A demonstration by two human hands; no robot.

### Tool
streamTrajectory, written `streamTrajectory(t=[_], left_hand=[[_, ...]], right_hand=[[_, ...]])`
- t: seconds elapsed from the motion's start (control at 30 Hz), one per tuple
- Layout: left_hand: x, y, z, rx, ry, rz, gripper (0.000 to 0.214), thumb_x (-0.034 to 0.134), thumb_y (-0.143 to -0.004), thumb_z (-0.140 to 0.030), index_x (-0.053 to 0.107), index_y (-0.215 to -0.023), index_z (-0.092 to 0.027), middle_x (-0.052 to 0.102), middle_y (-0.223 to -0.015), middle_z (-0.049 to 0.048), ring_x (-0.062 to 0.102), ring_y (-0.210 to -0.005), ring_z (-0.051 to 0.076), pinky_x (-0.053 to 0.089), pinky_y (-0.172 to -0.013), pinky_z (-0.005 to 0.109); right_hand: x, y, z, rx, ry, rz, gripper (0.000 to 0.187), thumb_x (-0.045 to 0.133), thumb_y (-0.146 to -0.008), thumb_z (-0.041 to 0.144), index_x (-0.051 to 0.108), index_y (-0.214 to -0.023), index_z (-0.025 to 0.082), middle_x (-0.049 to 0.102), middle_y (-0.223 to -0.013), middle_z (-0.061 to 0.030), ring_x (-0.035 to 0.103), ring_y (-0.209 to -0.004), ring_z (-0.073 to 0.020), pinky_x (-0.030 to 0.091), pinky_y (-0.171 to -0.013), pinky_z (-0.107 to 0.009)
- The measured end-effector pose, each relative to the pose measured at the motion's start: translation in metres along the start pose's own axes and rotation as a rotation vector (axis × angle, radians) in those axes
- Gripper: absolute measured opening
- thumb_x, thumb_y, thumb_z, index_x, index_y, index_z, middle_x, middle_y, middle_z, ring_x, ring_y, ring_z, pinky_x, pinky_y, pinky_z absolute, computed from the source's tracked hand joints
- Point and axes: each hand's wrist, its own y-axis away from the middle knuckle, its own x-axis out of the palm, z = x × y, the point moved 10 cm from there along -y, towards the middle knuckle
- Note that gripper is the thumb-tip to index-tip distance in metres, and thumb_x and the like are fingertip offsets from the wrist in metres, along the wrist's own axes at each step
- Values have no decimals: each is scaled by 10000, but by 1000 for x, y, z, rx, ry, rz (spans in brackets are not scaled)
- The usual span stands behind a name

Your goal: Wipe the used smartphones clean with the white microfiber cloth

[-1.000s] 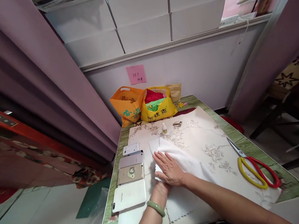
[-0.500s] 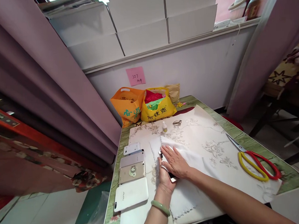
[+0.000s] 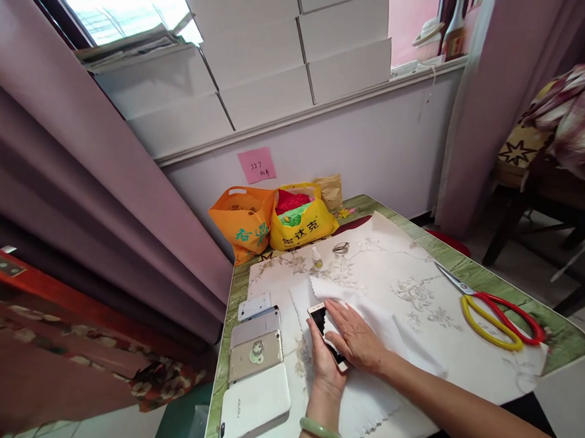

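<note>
My left hand (image 3: 324,369), with a green bangle on its wrist, grips the lower left edge of a smartphone (image 3: 320,320) whose dark screen faces up. My right hand (image 3: 355,337) lies flat, fingers together, on a white cloth (image 3: 378,319) and presses it over the right part of that phone. The cloth spreads over a pale floral mat (image 3: 414,271) on the green table (image 3: 567,341).
Several phones lie in a row at the table's left edge, a white one (image 3: 254,403) nearest me. Red-and-yellow scissors (image 3: 491,312) lie to the right. A small bottle (image 3: 317,258), a metal ring (image 3: 340,248) and orange (image 3: 243,222) and yellow bags (image 3: 300,222) sit at the back.
The phone, hidden under the cloth and my right hand a second ago, now shows its dark screen. My right hand slid right with the cloth; my left hand took hold of the phone.
</note>
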Motion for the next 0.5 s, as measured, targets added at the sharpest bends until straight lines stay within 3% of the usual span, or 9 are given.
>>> streamTrajectory(t=[0.1, 0.23, 0.37, 0.5], left_hand=[[-8, 0, 6, -55, -43, -52, 632, 566, -791, -701, 689, -1176, -216, 730, -1108, 134, 679, -1062, 315, 556, -864, 423], [-12, -3, 1, 34, 33, -62, 546, 535, -838, -661, 718, -1094, -215, 742, -1070, 112, 708, -973, 269, 562, -847, 375], [3, 0, 3, 31, 84, 31, 579, 495, -847, -680, 730, -1039, -187, 751, -990, 129, 706, -945, 288, 557, -852, 437], [10, 8, -5, 109, 101, 62, 570, 527, -833, -679, 718, -1084, -204, 743, -1060, 107, 697, -960, 253, 550, -862, 396]], right_hand=[[-5, 2, -3, 7, -43, -44, 593, 449, -970, 363, 310, -1523, 200, 463, -1486, -118, 445, -1355, -262, 352, -1138, -494], [-9, 2, -14, 77, -141, -112, 518, 480, -940, 318, 450, -1445, 209, 569, -1388, -108, 545, -1255, -249, 438, -1065, -447], [-16, -3, -35, 214, -326, -159, 379, 487, -906, 289, 649, -1243, 232, 691, -1212, -81, 637, -1109, -240, 486, -976, -406], [-35, -10, -67, 442, -553, -189, 394, 483, -921, 478, 731, -1065, 207, 755, -1000, -50, 687, -904, -233, 518, -814, -327]])
